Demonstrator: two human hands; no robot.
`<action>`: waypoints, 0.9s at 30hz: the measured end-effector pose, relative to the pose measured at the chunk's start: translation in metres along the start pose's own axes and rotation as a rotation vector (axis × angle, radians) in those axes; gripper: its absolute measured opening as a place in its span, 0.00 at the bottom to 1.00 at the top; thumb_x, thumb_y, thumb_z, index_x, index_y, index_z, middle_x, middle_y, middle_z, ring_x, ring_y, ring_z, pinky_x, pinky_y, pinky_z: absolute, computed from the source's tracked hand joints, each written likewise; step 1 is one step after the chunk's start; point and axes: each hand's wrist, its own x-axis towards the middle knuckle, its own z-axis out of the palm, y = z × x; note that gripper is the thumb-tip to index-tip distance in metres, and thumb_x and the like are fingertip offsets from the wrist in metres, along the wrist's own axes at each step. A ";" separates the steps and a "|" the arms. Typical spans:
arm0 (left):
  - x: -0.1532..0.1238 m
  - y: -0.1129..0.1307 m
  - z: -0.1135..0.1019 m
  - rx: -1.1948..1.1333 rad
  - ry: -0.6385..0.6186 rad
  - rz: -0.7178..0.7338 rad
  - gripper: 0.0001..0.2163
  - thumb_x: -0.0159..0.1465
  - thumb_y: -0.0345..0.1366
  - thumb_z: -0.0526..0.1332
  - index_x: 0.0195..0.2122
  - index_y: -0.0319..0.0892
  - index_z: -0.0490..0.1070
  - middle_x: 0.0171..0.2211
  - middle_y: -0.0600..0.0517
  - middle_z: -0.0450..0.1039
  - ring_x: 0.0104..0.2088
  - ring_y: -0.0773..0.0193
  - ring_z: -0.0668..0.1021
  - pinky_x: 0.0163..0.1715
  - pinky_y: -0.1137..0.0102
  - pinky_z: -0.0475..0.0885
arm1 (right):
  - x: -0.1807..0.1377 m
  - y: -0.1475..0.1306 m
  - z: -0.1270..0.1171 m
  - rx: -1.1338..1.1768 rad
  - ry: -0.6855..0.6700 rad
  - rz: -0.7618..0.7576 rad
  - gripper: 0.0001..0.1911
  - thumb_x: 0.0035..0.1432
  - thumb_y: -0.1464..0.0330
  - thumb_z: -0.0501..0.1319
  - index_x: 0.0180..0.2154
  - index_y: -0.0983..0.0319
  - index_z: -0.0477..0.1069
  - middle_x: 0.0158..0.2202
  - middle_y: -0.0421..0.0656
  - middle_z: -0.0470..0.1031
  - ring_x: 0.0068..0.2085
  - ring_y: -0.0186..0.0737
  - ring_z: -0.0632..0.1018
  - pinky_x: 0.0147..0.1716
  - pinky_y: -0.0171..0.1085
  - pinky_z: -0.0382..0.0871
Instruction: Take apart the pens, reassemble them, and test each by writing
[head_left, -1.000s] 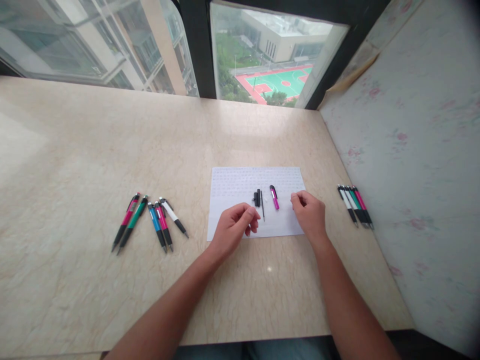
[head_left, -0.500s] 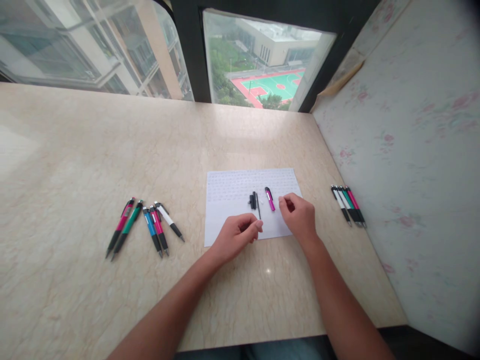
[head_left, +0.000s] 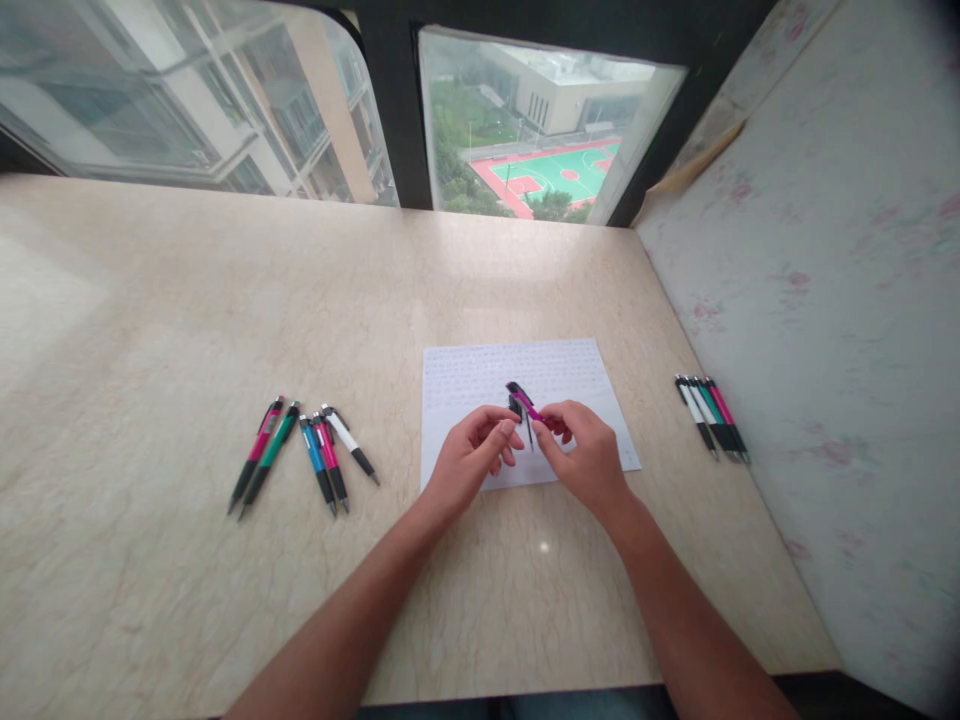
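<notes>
My right hand [head_left: 585, 450] pinches the purple upper barrel [head_left: 527, 402] of a pen between thumb and fingers, its black clip end pointing up and left. My left hand [head_left: 476, 450] is just left of it, fingers curved and apart, with nothing visible between them. Under the hands lies a sheet of paper [head_left: 457, 385] with rows of handwriting. A black pen part [head_left: 514, 408] rests on the sheet, partly hidden by the barrel and the left fingers. Beside it is a thin dark refill [head_left: 531, 437].
Left on the stone-patterned counter [head_left: 225, 600] lie a pink pen [head_left: 257, 455], a green pen [head_left: 270, 460], a blue pen [head_left: 318, 465], another pink pen [head_left: 331, 462] and a white pen [head_left: 351, 445]. Several more pens [head_left: 711, 415] lie along the wallpapered wall [head_left: 840, 380]. Windows stand behind.
My right hand has picked the purple barrel up off the paper and moved it left, towards my left hand. The left fingers have loosened apart. The view has shifted slightly.
</notes>
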 end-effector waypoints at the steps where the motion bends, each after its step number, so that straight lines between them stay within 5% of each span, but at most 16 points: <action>1: 0.000 0.000 0.000 -0.004 0.012 0.002 0.13 0.62 0.46 0.62 0.39 0.40 0.72 0.29 0.51 0.75 0.25 0.68 0.73 0.22 0.74 0.64 | -0.001 -0.004 0.002 0.047 -0.013 -0.049 0.05 0.63 0.68 0.57 0.37 0.61 0.71 0.31 0.43 0.74 0.32 0.38 0.72 0.32 0.36 0.66; 6: 0.001 0.003 -0.001 0.062 0.081 0.037 0.11 0.60 0.43 0.64 0.31 0.39 0.73 0.24 0.53 0.73 0.26 0.67 0.73 0.26 0.73 0.65 | -0.005 -0.012 0.006 0.174 -0.047 -0.156 0.04 0.63 0.68 0.59 0.40 0.60 0.72 0.32 0.43 0.75 0.34 0.38 0.74 0.32 0.37 0.69; 10: 0.003 0.003 -0.007 -0.028 0.103 0.037 0.11 0.60 0.42 0.64 0.32 0.39 0.74 0.28 0.49 0.76 0.29 0.65 0.75 0.28 0.72 0.67 | 0.003 -0.005 -0.003 0.244 -0.109 -0.088 0.06 0.64 0.68 0.58 0.41 0.59 0.72 0.36 0.43 0.76 0.35 0.37 0.75 0.31 0.36 0.71; 13: 0.006 0.003 -0.014 -0.205 0.174 0.014 0.11 0.60 0.42 0.65 0.34 0.38 0.74 0.32 0.47 0.78 0.30 0.66 0.76 0.28 0.73 0.67 | 0.018 0.005 -0.010 0.117 -0.164 -0.001 0.08 0.64 0.71 0.56 0.39 0.60 0.74 0.38 0.44 0.76 0.35 0.37 0.76 0.31 0.35 0.70; 19: 0.012 0.005 -0.023 -0.461 0.266 -0.045 0.12 0.56 0.41 0.68 0.35 0.37 0.73 0.30 0.49 0.76 0.29 0.67 0.77 0.28 0.74 0.67 | 0.033 0.023 -0.007 -0.127 -0.316 -0.066 0.11 0.61 0.74 0.57 0.41 0.60 0.76 0.40 0.45 0.76 0.44 0.43 0.75 0.44 0.41 0.69; 27: 0.010 0.004 -0.018 -0.533 0.214 -0.099 0.11 0.57 0.39 0.69 0.35 0.36 0.73 0.30 0.49 0.76 0.29 0.69 0.77 0.27 0.77 0.67 | 0.023 0.031 0.002 -0.042 -0.189 -0.059 0.10 0.64 0.70 0.56 0.38 0.61 0.76 0.36 0.46 0.77 0.39 0.42 0.76 0.41 0.41 0.70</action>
